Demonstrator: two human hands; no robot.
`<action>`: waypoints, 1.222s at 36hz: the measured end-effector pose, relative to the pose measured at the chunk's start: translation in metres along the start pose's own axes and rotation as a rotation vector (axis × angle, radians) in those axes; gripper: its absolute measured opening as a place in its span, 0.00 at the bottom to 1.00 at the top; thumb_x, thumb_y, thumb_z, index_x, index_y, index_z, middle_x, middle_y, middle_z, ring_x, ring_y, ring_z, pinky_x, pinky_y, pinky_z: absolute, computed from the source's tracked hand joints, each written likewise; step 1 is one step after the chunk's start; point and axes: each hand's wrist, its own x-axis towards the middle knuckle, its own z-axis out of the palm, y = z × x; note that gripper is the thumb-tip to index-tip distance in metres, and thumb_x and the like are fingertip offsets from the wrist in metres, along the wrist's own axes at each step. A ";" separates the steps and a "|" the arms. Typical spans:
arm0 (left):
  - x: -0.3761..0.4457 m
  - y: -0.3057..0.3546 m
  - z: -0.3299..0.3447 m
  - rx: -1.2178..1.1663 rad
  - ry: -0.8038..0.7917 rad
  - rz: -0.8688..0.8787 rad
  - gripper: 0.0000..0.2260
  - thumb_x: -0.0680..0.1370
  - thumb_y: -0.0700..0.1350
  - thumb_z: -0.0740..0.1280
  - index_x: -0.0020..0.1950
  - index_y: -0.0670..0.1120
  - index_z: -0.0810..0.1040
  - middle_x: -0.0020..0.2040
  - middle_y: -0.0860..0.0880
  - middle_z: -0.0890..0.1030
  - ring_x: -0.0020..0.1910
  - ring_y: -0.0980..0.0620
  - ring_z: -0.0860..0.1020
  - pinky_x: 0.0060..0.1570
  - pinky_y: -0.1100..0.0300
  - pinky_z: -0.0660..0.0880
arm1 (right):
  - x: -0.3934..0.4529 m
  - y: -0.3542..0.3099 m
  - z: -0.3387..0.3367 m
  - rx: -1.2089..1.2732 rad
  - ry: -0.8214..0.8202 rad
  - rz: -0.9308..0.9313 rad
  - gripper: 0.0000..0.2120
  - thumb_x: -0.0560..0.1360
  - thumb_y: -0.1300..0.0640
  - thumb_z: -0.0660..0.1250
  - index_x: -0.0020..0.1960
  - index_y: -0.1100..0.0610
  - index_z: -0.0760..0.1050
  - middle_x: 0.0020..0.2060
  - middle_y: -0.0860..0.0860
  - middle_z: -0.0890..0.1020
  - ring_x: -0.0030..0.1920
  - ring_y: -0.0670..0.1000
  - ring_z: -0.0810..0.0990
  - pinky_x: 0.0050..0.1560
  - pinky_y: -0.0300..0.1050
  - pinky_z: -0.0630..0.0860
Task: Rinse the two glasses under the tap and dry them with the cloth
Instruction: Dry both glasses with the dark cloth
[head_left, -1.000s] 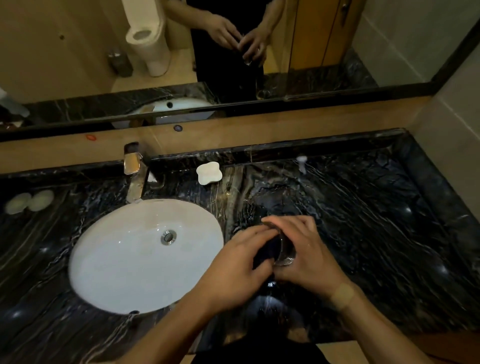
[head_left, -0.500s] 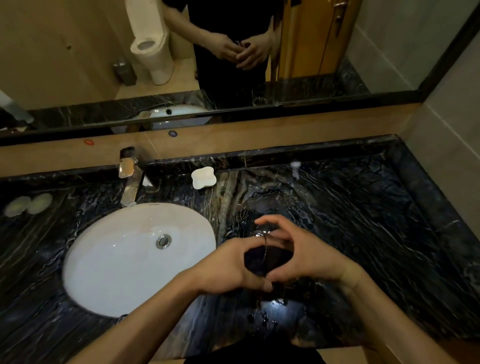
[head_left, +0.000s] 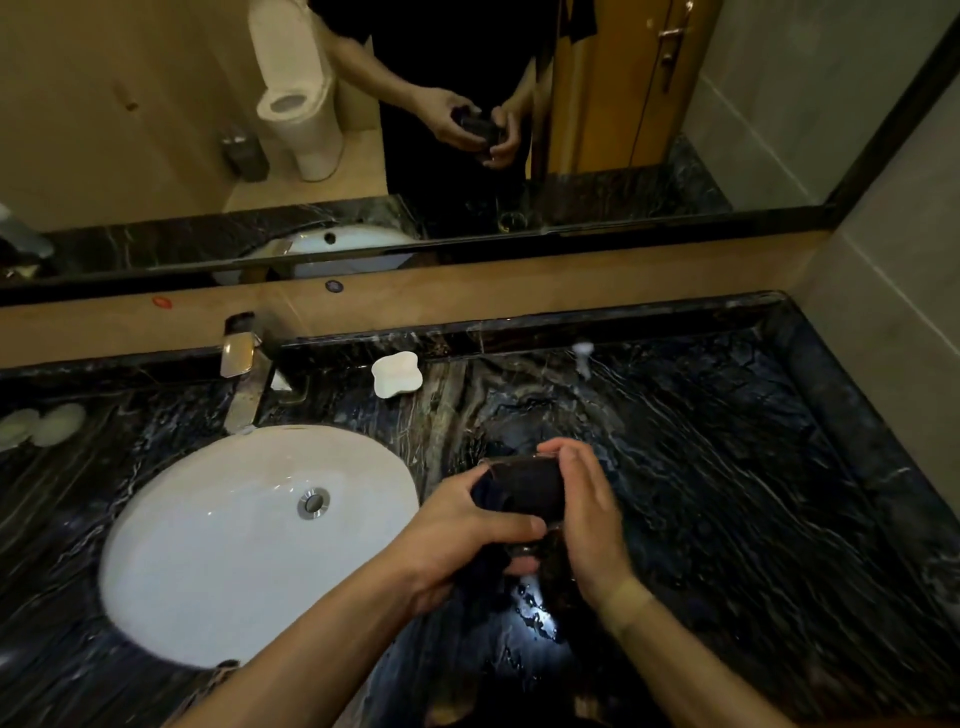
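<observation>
Holding the glass on its side above the dark marble worktop, I've got my right hand wrapped round its outer side and my left hand gripping the dark cloth, which is stuffed inside the glass and trails down below. The white basin sits just to the left, nothing in it but the drain. A small white dish sits near the back edge. To the right, the worktop runs bare to the wall.
</observation>
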 end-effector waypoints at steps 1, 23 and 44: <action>0.000 0.001 0.002 0.031 -0.005 0.019 0.22 0.71 0.27 0.72 0.62 0.42 0.79 0.56 0.39 0.84 0.49 0.47 0.84 0.41 0.53 0.82 | 0.004 -0.001 0.000 -0.004 0.007 -0.008 0.15 0.77 0.46 0.55 0.48 0.51 0.78 0.43 0.45 0.81 0.42 0.39 0.78 0.41 0.32 0.74; 0.010 0.003 -0.036 1.756 -0.186 0.912 0.26 0.72 0.47 0.60 0.70 0.57 0.73 0.68 0.57 0.76 0.62 0.54 0.79 0.37 0.62 0.78 | 0.042 -0.031 -0.017 0.091 -0.719 0.838 0.30 0.78 0.34 0.55 0.60 0.57 0.80 0.38 0.57 0.83 0.31 0.55 0.83 0.24 0.40 0.77; 0.008 -0.003 -0.006 0.898 -0.034 0.488 0.29 0.69 0.42 0.71 0.69 0.59 0.75 0.65 0.59 0.79 0.64 0.61 0.77 0.65 0.58 0.74 | 0.035 -0.023 -0.002 0.097 -0.193 0.637 0.14 0.80 0.51 0.61 0.40 0.56 0.80 0.34 0.55 0.81 0.34 0.54 0.79 0.35 0.46 0.75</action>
